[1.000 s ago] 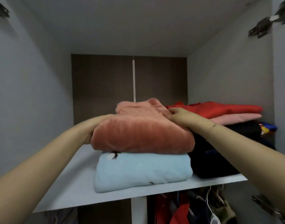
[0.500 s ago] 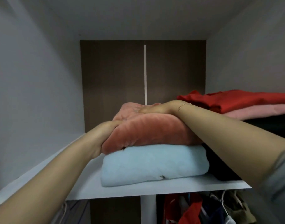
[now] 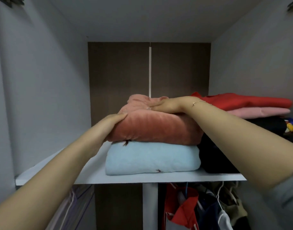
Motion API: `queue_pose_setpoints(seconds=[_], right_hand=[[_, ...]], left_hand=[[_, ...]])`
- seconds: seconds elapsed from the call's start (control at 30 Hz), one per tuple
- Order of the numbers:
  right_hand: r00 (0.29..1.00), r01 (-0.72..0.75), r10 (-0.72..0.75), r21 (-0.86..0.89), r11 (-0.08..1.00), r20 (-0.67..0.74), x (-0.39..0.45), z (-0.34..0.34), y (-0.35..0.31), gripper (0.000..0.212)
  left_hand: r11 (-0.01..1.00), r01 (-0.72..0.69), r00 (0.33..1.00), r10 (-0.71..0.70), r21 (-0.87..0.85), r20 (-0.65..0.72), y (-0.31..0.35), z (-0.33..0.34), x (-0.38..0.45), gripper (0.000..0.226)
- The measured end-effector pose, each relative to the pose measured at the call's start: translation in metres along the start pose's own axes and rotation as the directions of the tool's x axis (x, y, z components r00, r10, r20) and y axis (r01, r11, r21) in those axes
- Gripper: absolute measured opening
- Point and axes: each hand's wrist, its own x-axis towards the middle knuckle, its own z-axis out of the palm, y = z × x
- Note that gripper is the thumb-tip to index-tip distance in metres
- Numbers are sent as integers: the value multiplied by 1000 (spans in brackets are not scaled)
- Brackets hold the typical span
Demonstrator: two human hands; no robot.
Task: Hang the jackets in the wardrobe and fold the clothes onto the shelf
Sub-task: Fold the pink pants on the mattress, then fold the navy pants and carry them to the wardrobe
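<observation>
The folded salmon-pink fleece garment (image 3: 154,128) lies on top of the folded light-blue fleece garment (image 3: 152,158), and both rest on the white wardrobe shelf (image 3: 159,178), near its front edge and about in the middle. The left hand (image 3: 113,122) is laid against the left end of the pink garment, with the fingers bent over its upper corner; it seems to steady this side so that the pile does not slide to the left. The right hand (image 3: 169,105) lies flat on the top of the same garment, fingers straight and together, palm down; I judge that it presses the soft bulk down to make the fold stay low and even. So neither hand is clenched: the right one is released and only presses, the left one cups the edge, though whether its fingertips really pinch the cloth I cannot tell. Just beside the pile, to the right, stands a second stack: a folded red garment (image 3: 245,101) on a pale pink one (image 3: 260,112), above dark clothes (image 3: 215,156). Under the shelf some clothes (image 3: 200,208) hang on hangers. The folding step for this piece looks almost finished; the soft fleece could spring up again when the pressure goes.
</observation>
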Motion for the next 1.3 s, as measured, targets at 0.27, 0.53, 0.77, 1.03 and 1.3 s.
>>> queue_pose_setpoints(seconds=[0.27,0.53,0.77,1.03,1.3], right_hand=[[893,226,-66,318,921,-444,-68,36,26,45],[848,321,145,712,625,-509,-157,76,9,33],[791,189,464,881,434,-399,-279,135,-53,25],[462,197,798,922,332,-386,-467,217,-130,26],[-6,166,966,952,258,-260,-714,280,-218,32]], left_hand=[[991,-47,995,36,-127,-90,-10,10,-24,27],[994,-92,951,72,-54,-302,-6,-2,-72,52],[920,-302,947,320,-250,32,-25,16,-192,27],[903,122,757,184,-411,627,-62,72,-329,26],[857,446,245,161,-259,956,-67,165,-537,24]])
